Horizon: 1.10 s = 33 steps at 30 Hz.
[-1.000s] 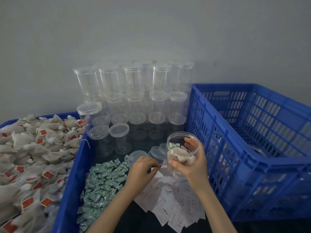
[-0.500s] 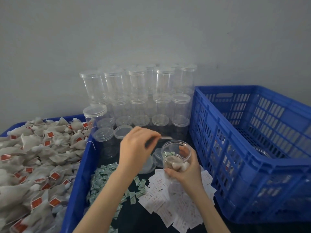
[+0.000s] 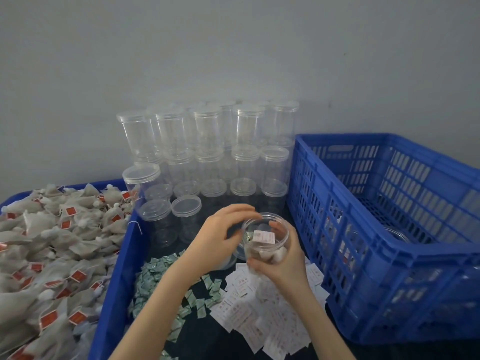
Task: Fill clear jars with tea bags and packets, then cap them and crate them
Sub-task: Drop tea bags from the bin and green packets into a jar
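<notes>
Head view: an uncapped clear jar (image 3: 265, 236) sits at centre, above the dark table, held from below and around its near side by the right hand (image 3: 281, 263), fingers curled about its wall. Inside lie pale tea bags and a white packet with red print (image 3: 264, 236). The left hand (image 3: 220, 233) hovers at the jar's left rim, fingers bent over the mouth; whether they pinch anything cannot be told. Near lie white packets (image 3: 259, 320) and green sachets (image 3: 155, 279). Stacked capped jars (image 3: 207, 152) stand far, a blue crate (image 3: 389, 229) right, a bin of tea bags (image 3: 52, 255) left.
</notes>
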Each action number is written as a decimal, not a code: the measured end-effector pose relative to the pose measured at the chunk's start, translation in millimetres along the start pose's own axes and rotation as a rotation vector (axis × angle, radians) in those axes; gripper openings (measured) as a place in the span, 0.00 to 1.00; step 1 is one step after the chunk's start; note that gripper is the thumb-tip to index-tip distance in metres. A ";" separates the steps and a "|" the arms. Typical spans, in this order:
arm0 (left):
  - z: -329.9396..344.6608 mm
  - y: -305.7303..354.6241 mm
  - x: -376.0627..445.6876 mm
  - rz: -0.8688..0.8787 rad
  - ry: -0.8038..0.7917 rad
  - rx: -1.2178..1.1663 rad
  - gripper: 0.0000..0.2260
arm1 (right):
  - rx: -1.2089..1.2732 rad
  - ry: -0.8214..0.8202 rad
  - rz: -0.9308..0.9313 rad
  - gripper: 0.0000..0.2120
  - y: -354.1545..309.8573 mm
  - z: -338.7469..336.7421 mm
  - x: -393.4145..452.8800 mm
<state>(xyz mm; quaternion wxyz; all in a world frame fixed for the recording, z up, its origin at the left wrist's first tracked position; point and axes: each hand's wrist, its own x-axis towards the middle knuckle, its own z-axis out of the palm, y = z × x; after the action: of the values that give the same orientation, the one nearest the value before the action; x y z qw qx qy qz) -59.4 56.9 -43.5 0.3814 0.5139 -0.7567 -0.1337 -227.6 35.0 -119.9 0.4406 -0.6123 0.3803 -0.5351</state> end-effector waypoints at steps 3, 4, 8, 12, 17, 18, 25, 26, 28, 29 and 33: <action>6.0 -3.7 -12.3 -0.172 -0.171 -0.440 0.35 | 0.005 -0.007 -0.007 0.44 -7.0 -0.4 1.5; 9.3 -6.7 -15.0 -0.203 -0.227 -0.485 0.41 | -0.002 -0.023 -0.002 0.44 -9.1 -0.2 2.3; 17.8 -15.2 -17.2 -0.235 -0.272 -0.527 0.53 | -0.035 -0.087 0.018 0.41 -16.8 0.8 6.2; 17.6 -19.7 -16.1 -0.216 -0.207 -0.523 0.50 | 0.009 -0.206 0.026 0.39 -29.8 -3.4 4.6; 15.4 -15.0 -15.1 -0.242 -0.057 -0.432 0.43 | -0.089 -0.242 0.060 0.37 -47.3 -3.8 10.0; 16.0 -14.5 -15.8 -0.245 -0.042 -0.413 0.43 | -0.154 -0.203 0.051 0.40 -51.2 -3.8 13.6; 24.7 -9.8 -17.0 -0.291 0.113 -0.382 0.46 | -0.746 -0.282 -0.060 0.49 -79.5 14.4 39.0; 24.4 -9.0 -16.3 -0.295 0.129 -0.413 0.47 | -0.765 -0.285 -0.071 0.48 -84.2 15.9 42.4; 22.7 -5.0 -15.3 -0.280 0.164 -0.499 0.49 | -0.785 -0.289 -0.094 0.48 -97.0 14.2 51.7; 21.0 -1.7 -14.7 -0.259 0.199 -0.548 0.48 | -0.779 -0.281 -0.099 0.48 -105.9 11.3 57.1; 13.0 8.3 -7.0 -0.195 0.382 -0.549 0.34 | -0.707 -0.194 -0.135 0.47 -155.8 -9.3 80.3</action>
<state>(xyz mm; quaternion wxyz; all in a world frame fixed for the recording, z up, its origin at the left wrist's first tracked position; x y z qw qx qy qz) -73.0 64.3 -50.3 0.6257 0.4778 -0.5546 -0.2696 -226.7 8.8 53.6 0.1996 -0.7981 0.4571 -0.3380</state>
